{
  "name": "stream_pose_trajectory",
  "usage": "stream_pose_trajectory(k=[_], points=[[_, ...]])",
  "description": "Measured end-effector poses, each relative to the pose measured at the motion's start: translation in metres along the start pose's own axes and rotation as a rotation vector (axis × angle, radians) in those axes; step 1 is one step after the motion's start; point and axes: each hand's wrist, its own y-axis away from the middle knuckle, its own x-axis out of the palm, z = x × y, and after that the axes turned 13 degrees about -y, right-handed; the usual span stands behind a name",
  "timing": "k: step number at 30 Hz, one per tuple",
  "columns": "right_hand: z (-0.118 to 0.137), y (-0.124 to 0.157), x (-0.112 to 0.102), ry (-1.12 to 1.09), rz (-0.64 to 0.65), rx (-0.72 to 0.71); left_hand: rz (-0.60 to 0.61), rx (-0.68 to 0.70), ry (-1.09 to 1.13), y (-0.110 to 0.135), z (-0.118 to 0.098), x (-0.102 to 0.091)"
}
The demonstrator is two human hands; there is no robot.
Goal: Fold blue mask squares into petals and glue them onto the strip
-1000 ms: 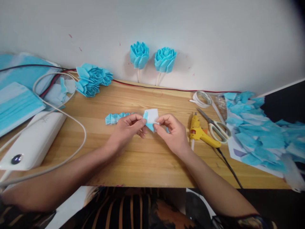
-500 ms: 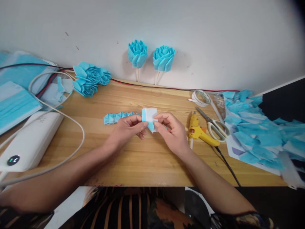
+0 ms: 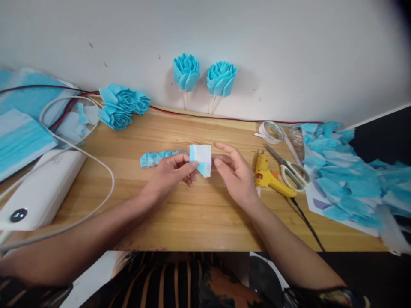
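Over the middle of the table [image 3: 192, 222], the left hand [image 3: 170, 175] pinches a small folded paper piece [image 3: 201, 159] between thumb and fingertips; the right hand [image 3: 236, 173] is beside it with fingers loosely spread, holding nothing. To fold it well, I judge, the left pinch should stay on the crease; a pleated strip [image 3: 157, 157] lies just behind, a glue gun [image 3: 269, 177] and scissors [image 3: 290, 170] to the right.

Bare forearms; black garment with orange stripes, seemingly patterned.
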Motion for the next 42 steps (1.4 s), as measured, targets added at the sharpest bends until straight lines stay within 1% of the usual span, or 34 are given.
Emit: stream_pose_trajectory(k=[6, 10, 13, 18, 20, 23, 25, 29, 31, 33, 36, 38, 42], points=[[0.001, 0.0, 0.004, -0.042, 0.102, -0.06, -0.002, 0.021, -0.109, 0.001, 0.0, 0.001], [0.001, 0.001, 0.006, -0.086, 0.145, 0.01, 0.02, 0.052, -0.182, 0.001, 0.001, 0.002], [0.002, 0.001, 0.006, -0.101, 0.147, 0.03, 0.035, 0.063, -0.177, 0.0, 0.001, 0.002], [0.001, 0.002, 0.006, -0.111, 0.122, 0.024, 0.101, 0.003, -0.079, 0.0, 0.001, 0.002], [0.001, 0.001, 0.006, -0.106, 0.127, 0.027, 0.111, 0.01, -0.093, 0.0, 0.001, 0.001], [0.004, -0.001, 0.002, -0.081, 0.141, 0.049, 0.093, 0.044, -0.155, 0.001, 0.0, -0.001], [0.008, -0.003, -0.002, -0.084, 0.142, 0.068, 0.133, 0.054, -0.218, 0.001, -0.001, -0.002], [0.013, -0.006, -0.007, -0.086, 0.191, 0.14, 0.291, 0.013, -0.311, 0.002, 0.0, 0.0], [0.013, -0.005, -0.007, -0.045, 0.203, 0.148, 0.317, -0.003, -0.311, 0.002, 0.001, 0.001], [0.012, -0.004, -0.006, 0.002, 0.183, 0.107, 0.312, -0.011, -0.307, 0.002, 0.001, 0.002], [0.012, -0.003, -0.004, 0.071, 0.159, -0.007, 0.305, -0.018, -0.295, 0.002, 0.001, 0.002], [0.013, -0.003, -0.005, 0.142, 0.169, -0.127, 0.303, -0.017, -0.285, 0.001, -0.001, 0.001], [0.014, -0.005, -0.01, 0.33, 0.202, -0.418, 0.269, -0.02, -0.288, 0.002, -0.004, -0.001]])
